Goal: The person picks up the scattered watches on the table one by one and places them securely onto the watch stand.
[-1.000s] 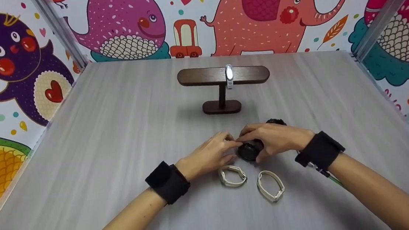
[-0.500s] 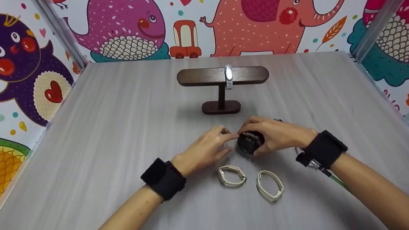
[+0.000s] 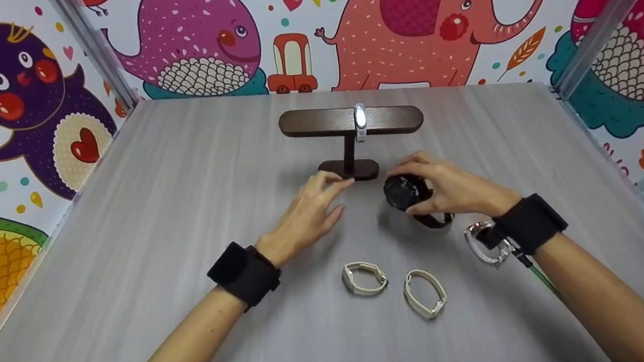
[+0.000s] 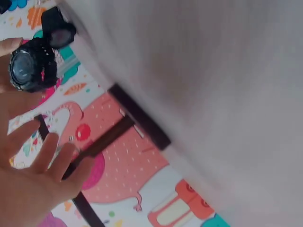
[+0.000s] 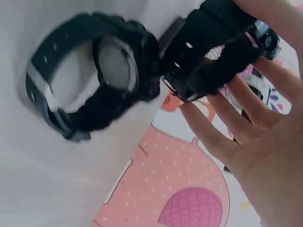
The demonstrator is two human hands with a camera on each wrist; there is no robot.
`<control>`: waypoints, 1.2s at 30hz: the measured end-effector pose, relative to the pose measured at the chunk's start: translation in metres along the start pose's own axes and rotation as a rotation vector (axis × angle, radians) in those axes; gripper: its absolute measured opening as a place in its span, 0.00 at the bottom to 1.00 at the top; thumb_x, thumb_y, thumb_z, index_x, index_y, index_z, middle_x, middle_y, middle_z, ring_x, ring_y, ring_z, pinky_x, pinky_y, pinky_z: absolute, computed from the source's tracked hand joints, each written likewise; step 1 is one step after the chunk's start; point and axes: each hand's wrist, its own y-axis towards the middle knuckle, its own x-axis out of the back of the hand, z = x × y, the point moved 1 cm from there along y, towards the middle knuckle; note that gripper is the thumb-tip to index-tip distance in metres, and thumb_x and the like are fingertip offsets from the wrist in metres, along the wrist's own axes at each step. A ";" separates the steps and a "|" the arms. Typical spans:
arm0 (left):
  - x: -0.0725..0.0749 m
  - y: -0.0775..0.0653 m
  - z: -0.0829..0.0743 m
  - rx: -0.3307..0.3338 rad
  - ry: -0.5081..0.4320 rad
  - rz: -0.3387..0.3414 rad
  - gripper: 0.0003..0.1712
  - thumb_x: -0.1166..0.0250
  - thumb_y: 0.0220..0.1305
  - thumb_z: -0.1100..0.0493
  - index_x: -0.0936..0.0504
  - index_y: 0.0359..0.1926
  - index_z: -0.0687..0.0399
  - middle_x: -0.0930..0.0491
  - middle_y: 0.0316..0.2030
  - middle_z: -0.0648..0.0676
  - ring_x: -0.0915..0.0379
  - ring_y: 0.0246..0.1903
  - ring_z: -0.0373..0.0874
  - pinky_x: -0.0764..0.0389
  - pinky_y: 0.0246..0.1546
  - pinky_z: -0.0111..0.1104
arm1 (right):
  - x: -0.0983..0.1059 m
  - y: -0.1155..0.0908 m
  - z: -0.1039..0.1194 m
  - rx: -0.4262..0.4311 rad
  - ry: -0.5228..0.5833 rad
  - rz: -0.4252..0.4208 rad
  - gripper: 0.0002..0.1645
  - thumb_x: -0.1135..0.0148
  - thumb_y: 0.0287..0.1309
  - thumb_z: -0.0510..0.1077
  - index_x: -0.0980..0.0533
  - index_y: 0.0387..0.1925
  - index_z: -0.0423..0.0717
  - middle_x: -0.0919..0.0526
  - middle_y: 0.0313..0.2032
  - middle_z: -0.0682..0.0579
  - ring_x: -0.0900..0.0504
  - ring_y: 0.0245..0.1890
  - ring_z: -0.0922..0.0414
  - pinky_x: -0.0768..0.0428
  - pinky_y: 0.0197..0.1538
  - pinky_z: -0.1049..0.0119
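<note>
My right hand [image 3: 451,190] holds a black wristwatch [image 3: 400,192] between thumb and fingers, its dial facing left. In the right wrist view, the held watch's strap [image 5: 189,54] forms a closed loop. Beneath that hand a second black wristwatch [image 3: 441,220] rests on the table, its loop seen whole as a buckled watch [image 5: 47,56] in the right wrist view. My left hand [image 3: 304,214] holds nothing, its fingers loosely extended by the foot of a dark wooden watch stand [image 3: 302,123]. A pale fitness band [image 3: 360,118] is wrapped around the stand's bar, right of the post.
Two cream watch bands, a left band [image 3: 349,282] and a right band [image 3: 437,284], lie in front of the hands. A silvery round band [image 3: 473,243] is partly hidden by the right wrist strap [image 3: 530,224]. Patterned walls [image 3: 198,34] border the grey table [image 3: 207,138].
My right hand has carried the black watch away from the cream bands, towards the stand. The left hand has parted from it and shifted forward and left. More of the second watch shows.
</note>
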 end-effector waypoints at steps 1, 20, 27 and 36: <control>0.003 0.001 0.002 0.012 -0.009 -0.022 0.27 0.33 0.62 0.67 0.23 0.63 0.61 0.25 0.56 0.63 0.26 0.57 0.59 0.26 0.65 0.52 | 0.003 0.000 -0.002 0.006 0.005 -0.030 0.41 0.21 0.48 0.42 0.26 0.65 0.50 0.28 0.63 0.44 0.25 0.62 0.45 0.21 0.62 0.44; 0.027 0.018 0.029 0.127 0.058 -0.247 0.25 0.35 0.66 0.66 0.24 0.64 0.61 0.25 0.57 0.62 0.28 0.58 0.59 0.26 0.59 0.54 | 0.042 -0.002 -0.028 -0.134 0.092 -0.383 0.43 0.21 0.49 0.44 0.28 0.67 0.45 0.27 0.61 0.43 0.27 0.59 0.49 0.21 0.61 0.42; 0.032 0.028 0.038 0.137 0.081 -0.282 0.29 0.34 0.64 0.68 0.25 0.66 0.61 0.26 0.61 0.63 0.31 0.61 0.60 0.28 0.63 0.53 | 0.049 0.004 -0.035 -0.208 0.144 -0.444 0.43 0.23 0.52 0.46 0.30 0.69 0.49 0.28 0.62 0.45 0.30 0.63 0.51 0.23 0.63 0.42; 0.034 0.038 0.054 0.182 0.059 -0.299 0.34 0.31 0.63 0.66 0.30 0.69 0.63 0.32 0.68 0.65 0.40 0.72 0.63 0.33 0.69 0.58 | 0.053 0.016 -0.039 -0.216 0.246 -0.511 0.45 0.24 0.55 0.47 0.34 0.72 0.55 0.30 0.64 0.46 0.29 0.66 0.49 0.22 0.65 0.48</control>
